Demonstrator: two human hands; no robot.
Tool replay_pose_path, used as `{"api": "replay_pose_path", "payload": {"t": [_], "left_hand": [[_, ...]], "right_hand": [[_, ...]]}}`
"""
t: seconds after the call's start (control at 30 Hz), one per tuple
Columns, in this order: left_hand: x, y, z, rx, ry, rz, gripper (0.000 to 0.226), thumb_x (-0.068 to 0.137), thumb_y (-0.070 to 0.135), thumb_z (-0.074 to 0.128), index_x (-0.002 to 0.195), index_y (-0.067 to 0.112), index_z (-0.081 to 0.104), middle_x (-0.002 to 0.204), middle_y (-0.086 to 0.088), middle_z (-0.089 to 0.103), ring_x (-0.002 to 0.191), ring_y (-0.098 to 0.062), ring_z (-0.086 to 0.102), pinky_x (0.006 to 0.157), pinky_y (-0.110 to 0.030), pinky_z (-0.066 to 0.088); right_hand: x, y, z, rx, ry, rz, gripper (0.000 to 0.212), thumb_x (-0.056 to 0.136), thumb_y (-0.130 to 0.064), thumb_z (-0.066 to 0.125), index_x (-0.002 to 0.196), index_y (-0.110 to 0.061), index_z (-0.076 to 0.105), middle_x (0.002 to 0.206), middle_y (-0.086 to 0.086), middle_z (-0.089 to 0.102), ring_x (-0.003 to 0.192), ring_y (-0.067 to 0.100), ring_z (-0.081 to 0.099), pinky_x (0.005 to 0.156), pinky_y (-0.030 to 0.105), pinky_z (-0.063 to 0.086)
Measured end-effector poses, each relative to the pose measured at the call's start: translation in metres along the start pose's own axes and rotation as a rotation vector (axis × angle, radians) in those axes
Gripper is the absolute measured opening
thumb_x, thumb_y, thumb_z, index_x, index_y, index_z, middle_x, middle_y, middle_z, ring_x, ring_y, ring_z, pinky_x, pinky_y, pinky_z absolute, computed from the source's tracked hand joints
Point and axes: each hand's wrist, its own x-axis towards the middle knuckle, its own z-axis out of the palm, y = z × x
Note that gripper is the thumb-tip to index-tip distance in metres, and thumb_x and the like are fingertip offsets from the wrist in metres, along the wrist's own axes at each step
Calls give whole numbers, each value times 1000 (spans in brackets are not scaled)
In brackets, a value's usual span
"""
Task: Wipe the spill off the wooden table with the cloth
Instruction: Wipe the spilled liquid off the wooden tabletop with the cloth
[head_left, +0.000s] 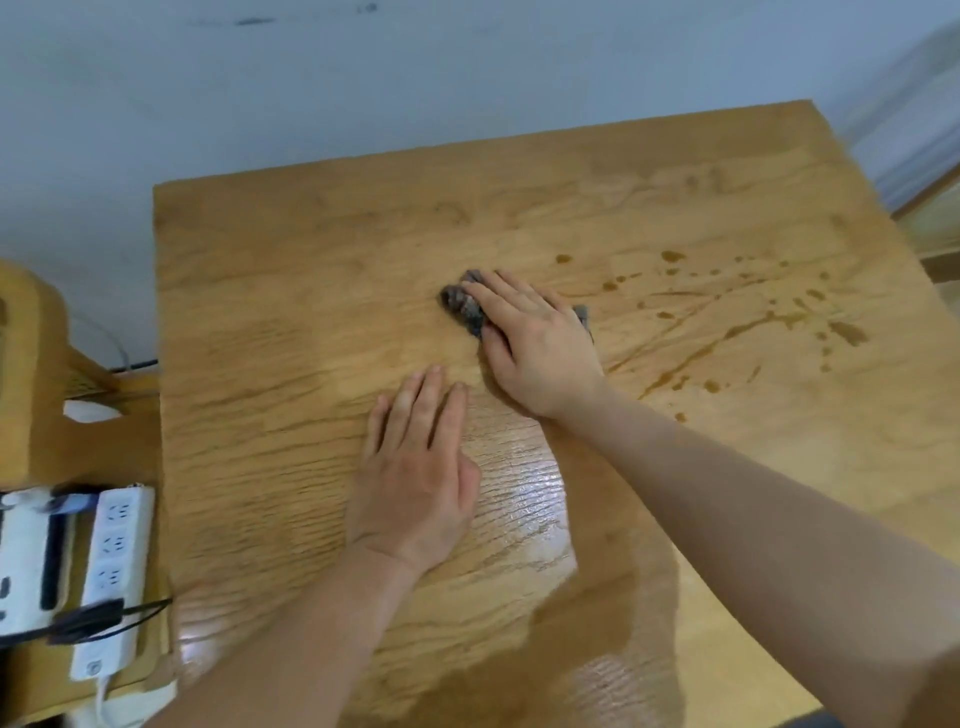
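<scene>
— Where is the cloth (464, 304) now?

— It lies on the tabletop (270, 291), near the middle, under the right hand (537, 345). Only a dark grey bunched end shows past the fingertips, and a small corner shows at the far side of the hand. The rest is hidden by the palm.

— So how is the grip of that hand?

— The hand is flat and spread, and it presses the cloth down. The fingers do not curl around it, so it is pinned, not clenched. The left hand (415, 467) also lies flat with the fingers extended, on bare wood just beside the right wrist, and it holds nothing. I think it only supports the body.

— And the spill (737, 327)?

— Brown drops and thin streaks are to the right of the cloth, toward the right edge of the tabletop. They look not yet wiped.

— How will the cloth handle, in your opinion?

— It looks soft, light and limp, because it is crumpled into a roll. I judge it will fold and bunch more when pushed. A flat palm over the middle is a good hold, with the fingers on the front edge, so that it does not slip out. The wood looks smooth and shiny, so the cloth should slide easily.
</scene>
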Motion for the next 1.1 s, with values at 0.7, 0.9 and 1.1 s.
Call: {"api": "replay_pose_path", "payload": {"t": [0.7,0.9,1.1], "left_hand": [[83,-56,-21,-48,135,-469,51,99,36,28,147,22,27,156,-1,25,143,-21,19,116,-43,15],[88,-67,-15,36,181,-480,53,98,35,27,148,18,29,156,-1,27,144,-18,19,116,-43,16],[90,-69,-16,-1,199,-484,53,96,32,28,146,16,33,153,0,33,142,-16,24,116,-43,20]], "right_hand": [[45,23,-11,53,-71,-82,55,96,-28,33,150,-22,35,158,-1,31,148,14,21,120,37,18],[96,-21,10,97,12,36,56,91,-27,38,147,-22,39,157,-1,32,147,16,22,119,42,20],[91,-46,22,132,-99,-238,49,100,-37,36,148,-26,38,157,-5,32,148,10,20,119,35,16]]}}
